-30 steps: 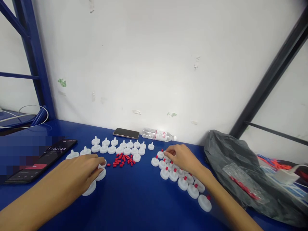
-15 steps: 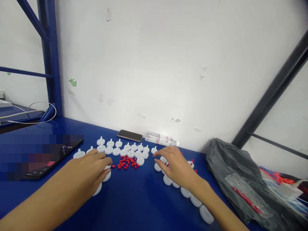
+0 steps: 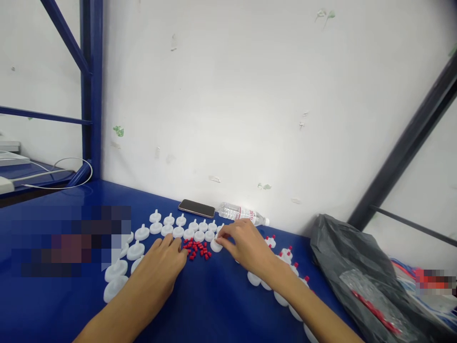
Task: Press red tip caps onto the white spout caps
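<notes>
Blue tabletop (image 3: 203, 300), white discs (image 3: 142, 233) stem-up

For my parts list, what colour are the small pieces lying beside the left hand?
The small pieces are red, seen best in the head view.

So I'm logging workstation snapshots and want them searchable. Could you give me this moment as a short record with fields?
surface: blue table
left hand: fingertips beside loose red caps; grip hidden
right hand: fingertips at a white piece; grip unclear
uncapped group: white spouted pieces, left and centre
capped group: red-tipped white pieces, right, partly hidden by the right arm
back edge: phone lying flat; clear bottle on its side
far right: grey plastic bag; clear packet with red contents
</notes>
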`<action>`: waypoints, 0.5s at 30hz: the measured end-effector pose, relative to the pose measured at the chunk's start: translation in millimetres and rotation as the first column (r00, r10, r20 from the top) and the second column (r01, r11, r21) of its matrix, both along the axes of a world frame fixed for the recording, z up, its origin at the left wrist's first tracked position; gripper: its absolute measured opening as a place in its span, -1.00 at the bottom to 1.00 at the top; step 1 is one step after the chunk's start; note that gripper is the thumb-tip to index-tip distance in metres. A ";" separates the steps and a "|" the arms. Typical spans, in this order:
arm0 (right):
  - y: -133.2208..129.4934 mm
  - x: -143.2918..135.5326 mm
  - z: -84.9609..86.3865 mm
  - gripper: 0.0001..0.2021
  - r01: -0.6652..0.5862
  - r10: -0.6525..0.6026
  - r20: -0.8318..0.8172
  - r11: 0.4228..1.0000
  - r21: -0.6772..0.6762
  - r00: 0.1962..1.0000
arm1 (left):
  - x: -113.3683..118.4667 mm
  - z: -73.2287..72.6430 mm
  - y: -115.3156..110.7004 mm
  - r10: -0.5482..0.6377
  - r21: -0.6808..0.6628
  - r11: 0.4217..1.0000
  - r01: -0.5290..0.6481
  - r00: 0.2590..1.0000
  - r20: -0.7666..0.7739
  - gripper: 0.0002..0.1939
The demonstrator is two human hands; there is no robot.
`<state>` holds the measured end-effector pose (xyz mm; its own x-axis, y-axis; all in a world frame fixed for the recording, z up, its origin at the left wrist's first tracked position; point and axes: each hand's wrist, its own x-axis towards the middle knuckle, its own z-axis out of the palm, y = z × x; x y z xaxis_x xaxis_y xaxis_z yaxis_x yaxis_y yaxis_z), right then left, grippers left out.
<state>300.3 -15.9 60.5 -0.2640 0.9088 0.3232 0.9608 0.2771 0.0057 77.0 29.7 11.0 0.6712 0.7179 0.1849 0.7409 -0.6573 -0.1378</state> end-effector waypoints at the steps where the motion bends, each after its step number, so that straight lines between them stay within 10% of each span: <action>1: -8.7 -0.2 2.1 -0.86 -0.013 0.013 -0.011 1.000 0.003 1.000 | 0.3 -1.4 0.3 -0.008 0.010 1.000 0.008 1.000 0.009 -0.56; 15: -52.5 -1.2 -39.9 -0.61 -0.120 0.109 -0.138 0.990 -0.070 0.984 | 6.5 10.4 -13.6 -0.016 -0.041 0.999 0.026 0.973 0.231 -0.64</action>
<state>299.1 -68.4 20.6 -0.3271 0.8986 0.2923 0.9134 0.3800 -0.1459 83.4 16.1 21.4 0.6288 0.7149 0.3058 0.7356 -0.6744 0.0641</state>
